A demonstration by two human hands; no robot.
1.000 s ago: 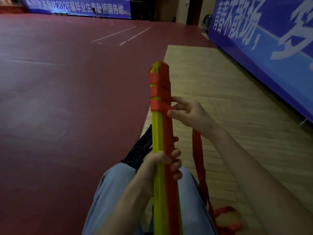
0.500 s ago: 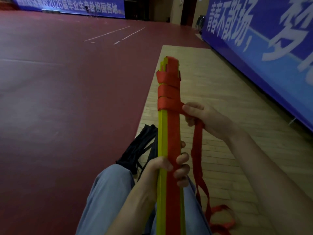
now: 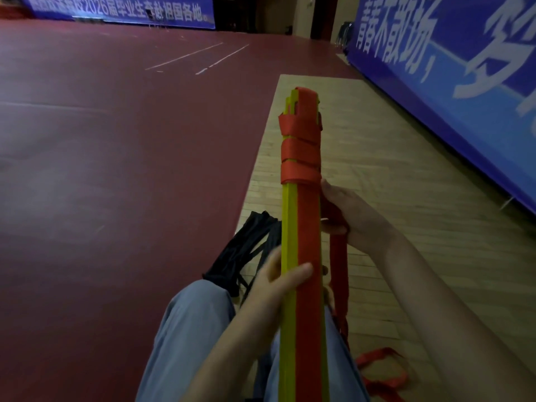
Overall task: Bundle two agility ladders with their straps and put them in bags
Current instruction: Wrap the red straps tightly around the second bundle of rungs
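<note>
A stacked agility ladder bundle [image 3: 301,233] of yellow rungs and red webbing stands upright over my knees. Red strap turns [image 3: 300,158] wrap its upper end. My left hand [image 3: 278,288] grips the bundle low down, thumb across the red face. Just under the wraps, my right hand [image 3: 356,216] grips the loose red strap [image 3: 339,268] at the bundle's right side. The strap hangs down to a red pile [image 3: 383,378] on the floor. A black bag [image 3: 246,250] lies on the floor behind the bundle, partly hidden by it.
I sit on a pale wooden strip [image 3: 406,198] beside a wide maroon sports floor [image 3: 116,169]. A blue banner wall [image 3: 464,82] runs along the right. My legs in light blue trousers [image 3: 191,329] are below the bundle.
My right hand has carried the strap from the front of the bundle round to its right side and lower. The left hand has shifted its grip, thumb now across the front.
</note>
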